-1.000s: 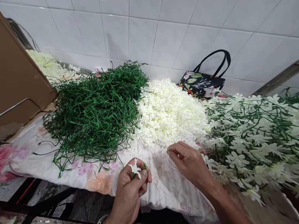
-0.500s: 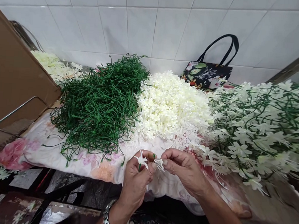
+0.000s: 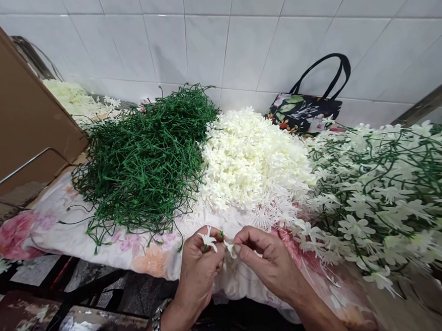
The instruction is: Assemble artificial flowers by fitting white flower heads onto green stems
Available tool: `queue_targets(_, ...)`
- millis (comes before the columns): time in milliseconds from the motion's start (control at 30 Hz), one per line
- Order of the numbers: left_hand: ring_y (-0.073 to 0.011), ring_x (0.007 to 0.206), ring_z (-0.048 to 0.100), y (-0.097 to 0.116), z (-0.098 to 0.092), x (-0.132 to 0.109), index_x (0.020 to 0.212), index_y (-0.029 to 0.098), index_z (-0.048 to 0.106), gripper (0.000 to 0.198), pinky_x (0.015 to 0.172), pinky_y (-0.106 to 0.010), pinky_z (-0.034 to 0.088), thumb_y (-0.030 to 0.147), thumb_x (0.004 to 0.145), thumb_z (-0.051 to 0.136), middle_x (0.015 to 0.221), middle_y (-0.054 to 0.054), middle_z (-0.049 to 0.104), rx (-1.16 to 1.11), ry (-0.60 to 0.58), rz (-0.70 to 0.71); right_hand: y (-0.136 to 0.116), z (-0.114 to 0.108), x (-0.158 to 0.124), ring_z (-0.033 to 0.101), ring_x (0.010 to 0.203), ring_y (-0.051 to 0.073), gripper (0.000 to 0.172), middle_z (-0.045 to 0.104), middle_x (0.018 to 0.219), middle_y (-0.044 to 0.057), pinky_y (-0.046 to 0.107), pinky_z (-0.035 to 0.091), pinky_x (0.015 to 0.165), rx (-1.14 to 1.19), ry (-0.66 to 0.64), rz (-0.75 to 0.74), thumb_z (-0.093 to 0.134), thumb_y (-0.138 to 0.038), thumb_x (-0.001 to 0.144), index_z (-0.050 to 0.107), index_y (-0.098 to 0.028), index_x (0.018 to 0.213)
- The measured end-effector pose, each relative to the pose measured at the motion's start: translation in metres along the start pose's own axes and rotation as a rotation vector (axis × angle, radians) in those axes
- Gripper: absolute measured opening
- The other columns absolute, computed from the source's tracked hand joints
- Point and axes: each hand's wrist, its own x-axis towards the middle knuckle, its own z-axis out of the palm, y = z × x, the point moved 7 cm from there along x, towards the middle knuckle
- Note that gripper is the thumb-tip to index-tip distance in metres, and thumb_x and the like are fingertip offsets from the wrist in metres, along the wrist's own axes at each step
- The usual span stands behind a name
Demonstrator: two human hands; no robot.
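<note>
My left hand (image 3: 199, 267) is closed around a thin green plastic stem, most of it hidden by the fingers. A white artificial flower (image 3: 208, 240) sits on one tip of that stem, above the thumb. Another green tip (image 3: 221, 234) pokes out beside the index finger. My right hand (image 3: 262, 256) pinches a small white petal piece (image 3: 230, 248) between thumb and fingertips, close to the left fingertips. Beyond the hands lie a heap of green stems (image 3: 149, 155) and a pile of loose white blossoms (image 3: 252, 157).
Finished-looking white flower sprays (image 3: 389, 192) are heaped at the right. A black floral handbag (image 3: 304, 111) leans on the tiled wall (image 3: 207, 43). A cardboard box (image 3: 23, 121) with a metal handle (image 3: 20, 169) stands left. Floral cloth (image 3: 112, 259) covers the table.
The stringy white stamens seen between my hands are no longer visible there; a white petal piece now shows at the right fingertips. Both hands stay close together, and the view has shifted slightly.
</note>
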Motion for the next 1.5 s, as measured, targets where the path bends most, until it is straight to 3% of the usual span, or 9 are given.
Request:
queue_targets(400, -0.001, 0.037, 0.019, 0.011, -0.013, -0.003, 0.066, 0.016, 0.055, 0.013, 0.038, -0.017, 0.012, 0.014, 0.053, 0.059, 0.044, 0.011, 0.033, -0.054, 0.038, 0.052, 0.011, -0.008, -0.001, 0.038, 0.049, 0.008, 0.02, 0.042, 0.054, -0.004, 0.019, 0.031, 0.046, -0.174, 0.049, 0.082, 0.045, -0.031, 0.078, 0.052, -0.017, 0.066)
queue_targets(633, -0.0009, 0.036, 0.019, 0.012, -0.014, -0.006, 0.061, 0.015, 0.055, 0.013, 0.038, -0.017, 0.012, 0.018, 0.054, 0.065, 0.04, 0.011, 0.033, -0.021, -0.003, 0.004, 0.008, -0.016, -0.002, 0.053, 0.053, 0.013, 0.02, 0.062, 0.064, 0.003, 0.024, 0.033, 0.051, -0.874, 0.155, -0.087, 0.042, -0.018, 0.081, 0.06, -0.017, 0.073)
queue_targets(733, -0.0011, 0.036, 0.02, 0.011, -0.016, -0.007, 0.06, 0.015, 0.054, 0.015, 0.038, -0.016, 0.013, 0.018, 0.053, 0.067, 0.04, 0.01, 0.035, -0.014, 0.007, 0.002, -0.013, -0.02, -0.013, 0.056, 0.056, 0.014, 0.018, 0.065, 0.073, 0.005, 0.024, 0.039, 0.053, -0.816, 0.271, -0.284, 0.044, -0.019, 0.084, 0.061, -0.015, 0.088)
queue_targets(833, -0.0014, 0.036, 0.022, 0.008, -0.011, -0.008, 0.06, 0.015, 0.054, 0.015, 0.037, -0.016, 0.016, 0.019, 0.053, 0.067, 0.04, 0.01, 0.037, 0.002, 0.001, 0.004, -0.029, -0.011, -0.023, 0.055, 0.058, 0.011, 0.017, 0.062, 0.075, 0.003, 0.021, 0.043, 0.054, -0.616, 0.179, -0.415, 0.049, -0.019, 0.084, 0.057, -0.014, 0.098)
queue_targets(1000, -0.001, 0.037, 0.023, 0.001, 0.0, -0.014, 0.061, 0.015, 0.055, 0.012, 0.037, -0.016, 0.02, 0.019, 0.057, 0.066, 0.048, 0.008, 0.043, 0.083, -0.084, 0.028, -0.029, 0.005, -0.033, 0.051, 0.058, 0.01, 0.013, 0.055, 0.065, 0.001, 0.02, 0.04, 0.052, -0.466, 0.125, -0.479, 0.046, -0.01, 0.086, 0.057, -0.015, 0.083)
queue_targets(1133, -0.0024, 0.04, 0.027, 0.012, -0.006, -0.013, 0.069, 0.015, 0.061, 0.01, 0.039, -0.017, 0.023, 0.02, 0.061, 0.063, 0.058, 0.005, 0.051, 0.261, -0.091, 0.124, -0.022, 0.003, -0.036, 0.05, 0.056, 0.009, 0.013, 0.054, 0.065, 0.001, 0.02, 0.038, 0.05, -0.436, 0.152, -0.481, 0.046, -0.008, 0.085, 0.057, -0.015, 0.081)
queue_targets(1233, -0.0054, 0.043, 0.033, 0.036, -0.01, -0.008, 0.07, 0.016, 0.061, 0.007, 0.041, -0.018, 0.025, 0.015, 0.065, 0.056, 0.06, 0.004, 0.051, 0.511, -0.037, 0.354, -0.018, -0.005, -0.037, 0.048, 0.054, 0.009, 0.012, 0.052, 0.063, 0.0, 0.02, 0.037, 0.048, -0.462, 0.197, -0.45, 0.047, -0.009, 0.084, 0.056, -0.014, 0.08)
queue_targets(1333, -0.0099, 0.053, 0.043, 0.046, 0.008, -0.005, 0.067, 0.017, 0.058, 0.021, 0.05, -0.021, 0.031, 0.002, 0.06, 0.045, 0.061, 0.002, 0.051, 0.848, -0.159, 0.569, -0.014, -0.011, -0.038, 0.048, 0.055, 0.01, 0.013, 0.052, 0.065, 0.001, 0.021, 0.037, 0.049, -0.521, 0.223, -0.433, 0.046, -0.009, 0.085, 0.056, -0.014, 0.079)
queue_targets(1500, -0.0153, 0.062, 0.048, 0.031, 0.034, 0.002, 0.074, 0.018, 0.058, 0.027, 0.055, -0.026, 0.032, -0.001, 0.066, 0.039, 0.072, -0.002, 0.052, 1.362, -0.249, 0.645, -0.007, -0.015, -0.042, 0.05, 0.059, 0.011, 0.014, 0.053, 0.066, 0.002, 0.022, 0.04, 0.053, -0.564, 0.263, -0.466, 0.044, -0.01, 0.087, 0.056, -0.015, 0.08)
